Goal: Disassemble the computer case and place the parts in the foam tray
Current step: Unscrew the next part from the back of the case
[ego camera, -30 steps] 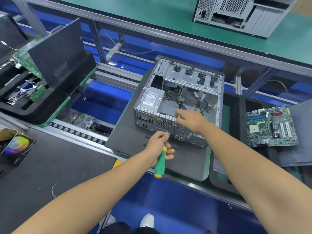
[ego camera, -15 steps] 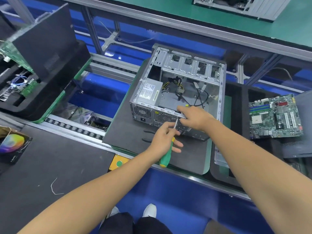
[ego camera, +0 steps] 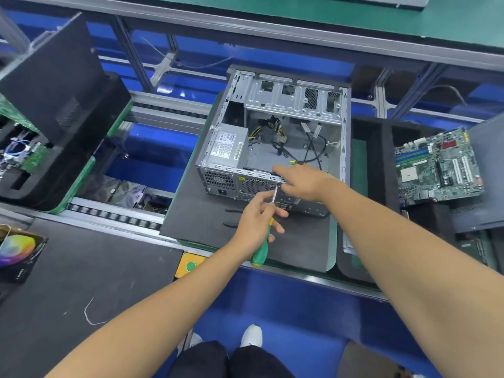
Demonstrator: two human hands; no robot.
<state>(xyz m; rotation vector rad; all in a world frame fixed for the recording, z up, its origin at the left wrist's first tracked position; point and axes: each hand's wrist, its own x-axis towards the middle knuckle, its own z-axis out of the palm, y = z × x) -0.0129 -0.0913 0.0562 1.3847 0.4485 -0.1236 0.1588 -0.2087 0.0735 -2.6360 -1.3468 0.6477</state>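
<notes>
An open grey computer case [ego camera: 294, 105] lies on a dark mat [ego camera: 196, 222] in the middle of the conveyor. Inside it sit a power supply [ego camera: 227, 145] at the left and loose cables [ego camera: 297, 143]. My left hand [ego camera: 253, 222] grips a green-handled screwdriver [ego camera: 261, 251], its shaft tip against the case's near rear panel. My right hand [ego camera: 302, 181] rests on the top edge of that panel, fingers curled over the rim. A removed motherboard [ego camera: 439, 166] lies in the black foam tray [ego camera: 381, 159] to the right.
Another black foam tray [ego camera: 68, 165] with a board and a leaning black panel [ego camera: 51, 75] stands at the left. A small box with a colourful disc [ego camera: 16, 252] sits at the near left. A green button plate [ego camera: 191, 264] is on the conveyor edge.
My left hand has raised the screwdriver tip up to the case's rear panel next to my right hand. My right hand has stayed on the panel edge.
</notes>
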